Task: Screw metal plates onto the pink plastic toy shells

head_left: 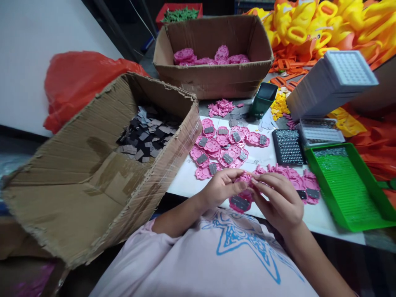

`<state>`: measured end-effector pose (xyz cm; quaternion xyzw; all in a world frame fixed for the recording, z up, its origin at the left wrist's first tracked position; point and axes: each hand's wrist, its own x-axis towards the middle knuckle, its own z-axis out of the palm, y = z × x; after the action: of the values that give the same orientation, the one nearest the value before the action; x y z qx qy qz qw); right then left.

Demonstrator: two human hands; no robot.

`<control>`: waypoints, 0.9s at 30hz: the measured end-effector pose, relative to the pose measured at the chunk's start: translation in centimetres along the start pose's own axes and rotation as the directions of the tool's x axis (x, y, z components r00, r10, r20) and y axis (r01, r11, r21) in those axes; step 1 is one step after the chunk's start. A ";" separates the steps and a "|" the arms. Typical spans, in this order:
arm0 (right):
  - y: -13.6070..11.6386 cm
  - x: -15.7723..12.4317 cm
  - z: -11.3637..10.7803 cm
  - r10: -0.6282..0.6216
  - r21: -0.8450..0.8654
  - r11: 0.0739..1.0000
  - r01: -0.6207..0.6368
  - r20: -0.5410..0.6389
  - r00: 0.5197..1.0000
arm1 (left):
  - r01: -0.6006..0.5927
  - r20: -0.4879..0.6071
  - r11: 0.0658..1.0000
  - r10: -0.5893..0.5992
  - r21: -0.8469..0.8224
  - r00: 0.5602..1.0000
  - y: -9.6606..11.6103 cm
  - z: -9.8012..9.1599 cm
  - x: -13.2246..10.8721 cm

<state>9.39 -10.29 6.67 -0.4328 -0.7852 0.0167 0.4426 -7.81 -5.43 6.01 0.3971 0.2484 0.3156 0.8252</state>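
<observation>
Near the table's front edge, my left hand [225, 186] is closed on a pink plastic piece [240, 201] with a dark grey square in its lower part. My right hand [276, 198] has its fingers pressed together on the upper right of the same piece. The fingertips of both hands meet there, and whatever small part lies between them is hidden. Several pink pieces with grey squares [228, 158] lie on the white sheet beyond my left hand. More pink pieces [310, 185] sit in a row just beyond and right of my right hand.
A large cardboard box [114, 177] with dark squares stands left. Another box [213, 78] with pink parts is behind. At the right are a green tray [352, 189], a black tray [288, 147], a stack of white trays [324, 82] and yellow-orange toys [340, 24].
</observation>
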 end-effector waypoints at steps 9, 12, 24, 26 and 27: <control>0.3 -0.5 0.2 0.068 0.113 0.992 -0.064 -0.033 0.997 | 0.046 0.058 0.999 -0.044 -0.029 0.997 -0.1 -0.1 -0.3; 0.6 -0.7 0.2 0.046 0.116 0.992 -0.044 -0.009 0.999 | 0.046 0.028 0.999 -0.046 0.004 0.999 -0.4 -0.1 -0.4; 0.3 -0.6 0.2 -0.002 0.067 0.998 0.003 -0.018 1.000 | 0.017 -0.002 0.993 -0.017 0.113 1.000 -0.4 -0.1 -0.3; 0.2 -0.7 0.3 -0.004 0.052 0.999 0.006 -0.030 1.000 | 0.012 0.005 0.992 -0.013 0.127 1.000 -0.4 -0.1 -0.3; 0.2 -0.7 0.3 -0.004 0.047 0.999 0.005 -0.035 0.999 | 0.009 0.008 0.992 -0.010 0.126 1.000 -0.4 -0.1 -0.4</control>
<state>9.46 -10.55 5.93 -0.4206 -0.7777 0.0267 0.4664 -8.00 -5.80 5.71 0.4486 0.2664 0.2936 0.8010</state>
